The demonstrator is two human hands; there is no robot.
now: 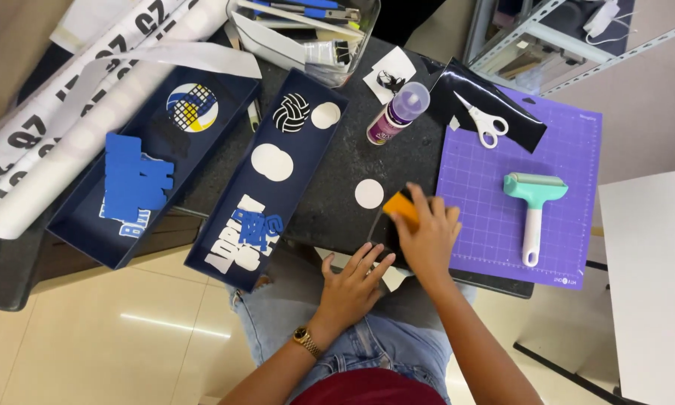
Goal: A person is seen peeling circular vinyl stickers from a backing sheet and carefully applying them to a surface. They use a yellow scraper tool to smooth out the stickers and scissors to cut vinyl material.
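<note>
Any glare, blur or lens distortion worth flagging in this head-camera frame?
Head view: lighting is even and soft; a pale streak of glare lies on the cream floor tile, and the glossy black sheet under the white-handled scissors shines. The right hand on the orange scraper looks slightly soft, the left hand sharper. Straight edges bow mildly toward the frame corners.

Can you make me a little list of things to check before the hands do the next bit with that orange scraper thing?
1. Right hand grips the orange scraper: ok.
2. Left hand rests flat at the black tabletop edge: ok.
3. What lies under the scraper: cannot tell, hidden.
4. White paper circle clear of the scraper: ok, close beside.
5. Purple glue bottle upright, capped: ok.
6. White-handled scissors shut: not ok, blades open.
</note>
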